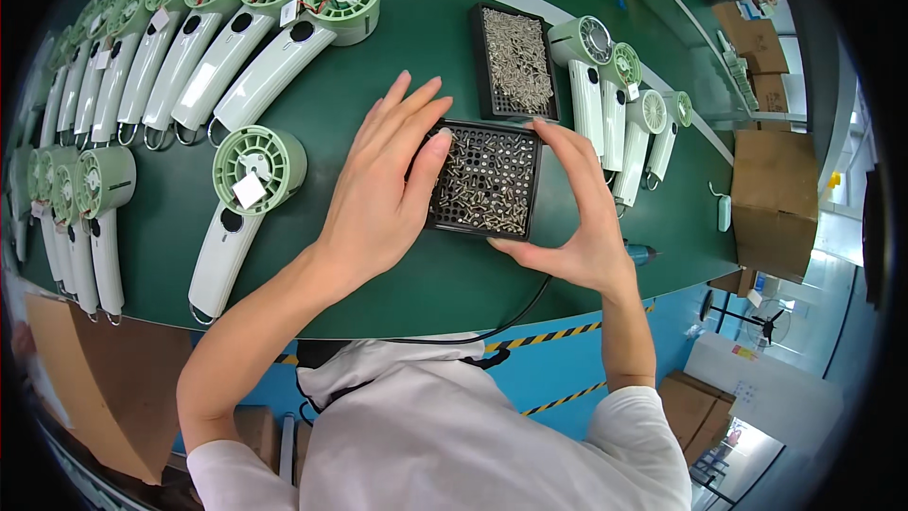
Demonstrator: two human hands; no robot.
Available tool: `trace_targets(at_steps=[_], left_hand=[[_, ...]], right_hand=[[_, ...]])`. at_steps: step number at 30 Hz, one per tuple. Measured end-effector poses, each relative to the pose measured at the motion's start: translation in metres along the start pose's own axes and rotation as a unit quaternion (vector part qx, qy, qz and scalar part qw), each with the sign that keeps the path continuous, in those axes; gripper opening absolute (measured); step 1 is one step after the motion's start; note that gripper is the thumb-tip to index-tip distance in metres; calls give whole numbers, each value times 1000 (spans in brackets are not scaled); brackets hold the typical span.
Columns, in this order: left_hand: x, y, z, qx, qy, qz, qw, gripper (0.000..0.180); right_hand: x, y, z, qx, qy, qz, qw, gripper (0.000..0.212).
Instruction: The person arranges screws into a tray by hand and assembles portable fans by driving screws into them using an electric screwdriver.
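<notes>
A square black perforated screw tray (535, 185) is on the green table in front of me. Small silver screws (487, 194) fill it, some upright in the holes and others lying loose. My right hand (596, 237) grips the tray from the right, its thumb at the near edge and a finger at the far right corner. Along the left side lies my left hand (378, 185), fingers stretched out and thumb over the rim. Just beyond stands a black box (484, 76) heaped with similar screws. Left of my left hand lies a handheld fan (227, 251) with an open green head.
Rows of handheld fans (203, 66) line the table's far left, and more fans (615, 109) lie at the right. A power screwdriver (641, 254) shows beside my right wrist, and a dark cable (525, 308) runs along the near edge. Cardboard boxes (776, 199) stand right.
</notes>
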State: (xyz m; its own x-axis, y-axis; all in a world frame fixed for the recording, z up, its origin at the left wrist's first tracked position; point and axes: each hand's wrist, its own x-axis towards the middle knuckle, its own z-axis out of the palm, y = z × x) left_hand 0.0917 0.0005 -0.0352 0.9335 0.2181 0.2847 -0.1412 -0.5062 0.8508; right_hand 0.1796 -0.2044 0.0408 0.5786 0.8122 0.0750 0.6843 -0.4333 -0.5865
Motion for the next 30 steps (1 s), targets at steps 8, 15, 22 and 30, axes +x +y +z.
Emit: trace_targets(at_steps=[8, 15, 22, 30], left_hand=[[-1, -6, 2, -128, 58, -29, 990, 37], [1, -6, -1, -154, 66, -42, 985, 39], [1, -7, -1, -164, 77, -43, 982, 39], [4, -7, 2, -171, 105, -19, 979, 33]], right_hand=[[14, -15, -4, -9, 13, -39, 999, 99], [20, -23, -5, -19, 19, -52, 998, 100], [23, -27, -4, -27, 22, -56, 998, 99], [22, -29, -4, -26, 20, -66, 997, 90]])
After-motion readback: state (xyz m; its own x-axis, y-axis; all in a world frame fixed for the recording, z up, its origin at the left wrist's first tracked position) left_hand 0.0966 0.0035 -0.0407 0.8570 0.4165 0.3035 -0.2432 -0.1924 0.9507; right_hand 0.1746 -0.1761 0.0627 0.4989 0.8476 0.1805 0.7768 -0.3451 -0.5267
